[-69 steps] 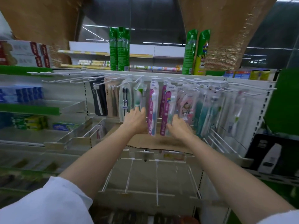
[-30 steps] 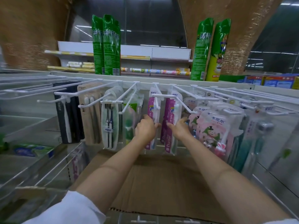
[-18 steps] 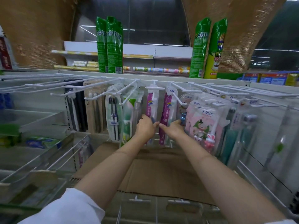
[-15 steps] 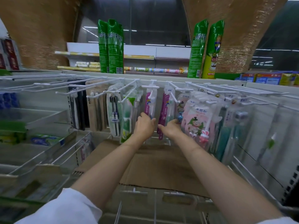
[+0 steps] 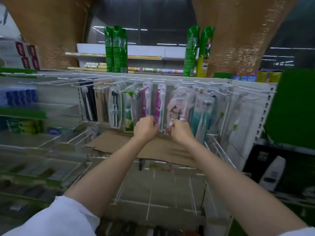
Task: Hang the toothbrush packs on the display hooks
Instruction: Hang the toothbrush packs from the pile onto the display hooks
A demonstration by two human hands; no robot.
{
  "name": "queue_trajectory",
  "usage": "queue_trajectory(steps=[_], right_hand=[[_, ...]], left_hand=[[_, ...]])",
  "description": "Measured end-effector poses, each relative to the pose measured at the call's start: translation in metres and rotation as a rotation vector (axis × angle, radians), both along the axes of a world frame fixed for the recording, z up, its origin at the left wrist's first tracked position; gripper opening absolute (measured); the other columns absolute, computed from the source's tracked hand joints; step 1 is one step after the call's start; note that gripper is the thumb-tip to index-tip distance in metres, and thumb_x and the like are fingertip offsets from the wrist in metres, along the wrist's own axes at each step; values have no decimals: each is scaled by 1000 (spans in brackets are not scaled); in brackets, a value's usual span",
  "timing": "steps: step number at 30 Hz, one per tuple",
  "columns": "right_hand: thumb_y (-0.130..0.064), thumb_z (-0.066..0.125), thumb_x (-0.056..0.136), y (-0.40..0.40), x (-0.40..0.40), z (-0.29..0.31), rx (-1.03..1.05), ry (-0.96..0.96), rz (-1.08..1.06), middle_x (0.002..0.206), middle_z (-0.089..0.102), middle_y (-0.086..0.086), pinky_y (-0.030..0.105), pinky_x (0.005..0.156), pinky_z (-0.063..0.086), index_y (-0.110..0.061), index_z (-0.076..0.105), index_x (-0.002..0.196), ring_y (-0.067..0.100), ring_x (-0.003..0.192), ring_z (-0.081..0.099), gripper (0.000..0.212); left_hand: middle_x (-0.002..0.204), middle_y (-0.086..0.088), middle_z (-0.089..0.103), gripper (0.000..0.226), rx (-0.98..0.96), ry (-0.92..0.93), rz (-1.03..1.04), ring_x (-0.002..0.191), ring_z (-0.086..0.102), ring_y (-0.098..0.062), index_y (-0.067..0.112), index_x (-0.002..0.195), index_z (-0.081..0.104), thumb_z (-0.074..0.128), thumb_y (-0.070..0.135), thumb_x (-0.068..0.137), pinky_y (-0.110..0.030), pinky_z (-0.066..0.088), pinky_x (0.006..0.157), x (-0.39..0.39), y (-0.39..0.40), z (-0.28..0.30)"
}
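Shop aisle, white pegboard display (image 5: 245, 106) with rows of white wire hooks (image 5: 252, 97) along its top edge. Toothbrush packs hang in a crowded row from those hooks. At centre, a magenta toothbrush pack (image 5: 146, 103) and a second magenta pack (image 5: 159, 106) hang side by side; frame is motion-blurred, fine detail soft. Left hand (image 5: 146, 128) sits at the bottom ends of these two packs, fingers curled in; whether it actually grips a pack or just touches, cannot tell. Right hand (image 5: 181, 132) just beside it, fingers curled and pinching the lower edge of a pink cartoon pack (image 5: 175, 108). Hands near each other, not touching. Left of centre: green pack (image 5: 128, 111), oval clear pack with dark brushes (image 5: 115, 108), black pack (image 5: 88, 101). Right of centre: teal-brush packs (image 5: 202, 109). Flat cardboard sheet (image 5: 153, 147) lies on the shelf under the hands. Green spray cans (image 5: 116, 50) stand on top of the unit. White sleeves at bottom corners.
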State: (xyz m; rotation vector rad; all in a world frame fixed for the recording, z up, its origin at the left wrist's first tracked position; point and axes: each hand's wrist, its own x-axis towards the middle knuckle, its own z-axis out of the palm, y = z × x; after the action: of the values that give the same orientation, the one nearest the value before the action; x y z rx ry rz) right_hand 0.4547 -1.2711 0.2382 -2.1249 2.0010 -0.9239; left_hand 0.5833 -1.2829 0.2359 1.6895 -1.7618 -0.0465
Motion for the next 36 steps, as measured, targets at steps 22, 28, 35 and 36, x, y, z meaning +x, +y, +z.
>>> queue_trajectory(steps=[22,28,35,36], right_hand=[[-42,56,91,-47,-99,13,54,-354,-176,142,42,21,44,97,43,-2,1,148,37,123,49,89],[-32,46,98,-82,-103,9,47,-358,-102,122,56,23,37,76,44,2,12,139,34,96,60,63],[-34,44,98,-114,-107,9,57,-306,-134,125,54,21,35,75,44,2,0,146,31,93,59,75],[-35,44,98,-118,-108,10,60,-297,-142,128,52,22,36,78,44,2,-2,146,33,100,59,76]], left_hand=[[110,-18,60,37,31,264,-20,93,57,-32,5,118,36,41,36,98,-38,41,67,-84,-72,22],[104,-15,59,31,10,311,-112,84,54,-28,7,111,39,38,36,99,-40,45,70,-86,-114,15],[94,-12,60,34,5,274,-125,75,59,-22,9,111,39,39,40,97,-37,52,61,-85,-149,14],[91,-11,58,34,7,269,-129,70,56,-18,8,111,39,38,39,97,-32,48,55,-84,-152,14]])
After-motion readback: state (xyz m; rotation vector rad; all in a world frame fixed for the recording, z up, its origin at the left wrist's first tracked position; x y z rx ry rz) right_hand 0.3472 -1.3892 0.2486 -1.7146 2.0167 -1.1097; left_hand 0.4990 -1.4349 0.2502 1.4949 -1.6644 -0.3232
